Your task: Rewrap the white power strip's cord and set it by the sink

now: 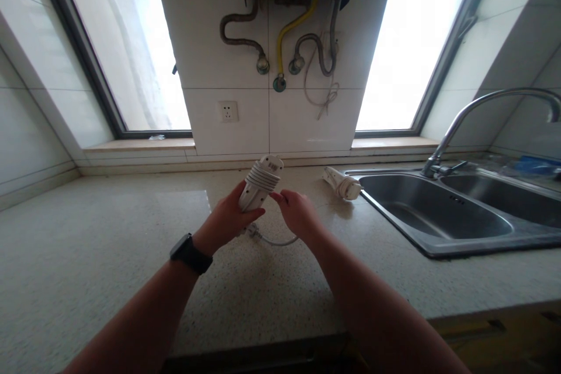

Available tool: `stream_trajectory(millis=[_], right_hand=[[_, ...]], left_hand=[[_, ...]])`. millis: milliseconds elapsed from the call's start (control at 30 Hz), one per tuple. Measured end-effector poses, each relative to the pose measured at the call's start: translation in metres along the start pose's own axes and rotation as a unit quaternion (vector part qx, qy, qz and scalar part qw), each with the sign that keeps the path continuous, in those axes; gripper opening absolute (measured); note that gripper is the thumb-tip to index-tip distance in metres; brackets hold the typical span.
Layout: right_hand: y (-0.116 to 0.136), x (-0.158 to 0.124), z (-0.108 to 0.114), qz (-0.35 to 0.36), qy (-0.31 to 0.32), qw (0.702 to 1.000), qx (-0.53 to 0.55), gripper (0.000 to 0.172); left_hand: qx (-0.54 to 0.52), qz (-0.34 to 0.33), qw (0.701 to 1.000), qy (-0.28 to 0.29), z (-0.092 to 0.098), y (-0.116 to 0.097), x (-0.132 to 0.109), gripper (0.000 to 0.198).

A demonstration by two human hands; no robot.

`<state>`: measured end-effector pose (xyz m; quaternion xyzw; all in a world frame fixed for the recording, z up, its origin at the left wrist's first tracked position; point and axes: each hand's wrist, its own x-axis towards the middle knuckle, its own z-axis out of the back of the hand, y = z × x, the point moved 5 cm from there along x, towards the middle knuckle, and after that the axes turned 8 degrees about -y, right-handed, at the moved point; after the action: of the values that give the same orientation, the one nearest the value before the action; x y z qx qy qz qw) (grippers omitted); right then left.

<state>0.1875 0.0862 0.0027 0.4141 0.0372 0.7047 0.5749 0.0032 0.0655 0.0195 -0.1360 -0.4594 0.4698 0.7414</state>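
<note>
A white power strip (252, 191), its cord wound several times around its upper part, is held tilted above the counter in my left hand (223, 216), fingers closed around the lower end. My right hand (295, 210) is pinched at the strip's right side, where the cord (278, 243) hangs in a loop below it. The cord's plug (252, 230) dangles under my left hand. To the right, a second white power strip (342, 183) with its cord wrapped round it lies on the counter (131, 245) beside the sink.
A steel double sink (432, 251) with a curved faucet (456, 123) is set into the counter on the right. A wall socket (228, 111) sits behind my hands, below hoses and a yellow pipe (287, 29). Windows flank the wall. A blue package (539, 165) lies behind the sink.
</note>
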Motion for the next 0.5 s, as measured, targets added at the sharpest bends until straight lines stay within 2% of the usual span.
stream_trajectory(millis=[100, 267, 400, 500], right_hand=[[0.002, 0.001, 0.003, 0.005, -0.01, 1.0, 0.016, 0.046], [0.006, 0.001, 0.01, 0.003, -0.026, 0.999, 0.043, 0.043], [0.009, 0.0, 0.013, -0.001, -0.026, 0.998, 0.051, 0.042], [0.011, -0.001, 0.017, -0.006, -0.036, 0.997, 0.063, 0.043]], left_hand=[[0.017, -0.002, 1.0, 0.011, -0.001, 0.0, -0.002, 0.07], [-0.016, 0.016, 0.999, 0.046, -0.006, 0.002, -0.004, 0.06], [-0.143, 0.01, 0.989, 0.04, -0.006, -0.004, -0.003, 0.048], [-0.237, 0.035, 0.969, 0.066, -0.008, -0.005, -0.004, 0.051]])
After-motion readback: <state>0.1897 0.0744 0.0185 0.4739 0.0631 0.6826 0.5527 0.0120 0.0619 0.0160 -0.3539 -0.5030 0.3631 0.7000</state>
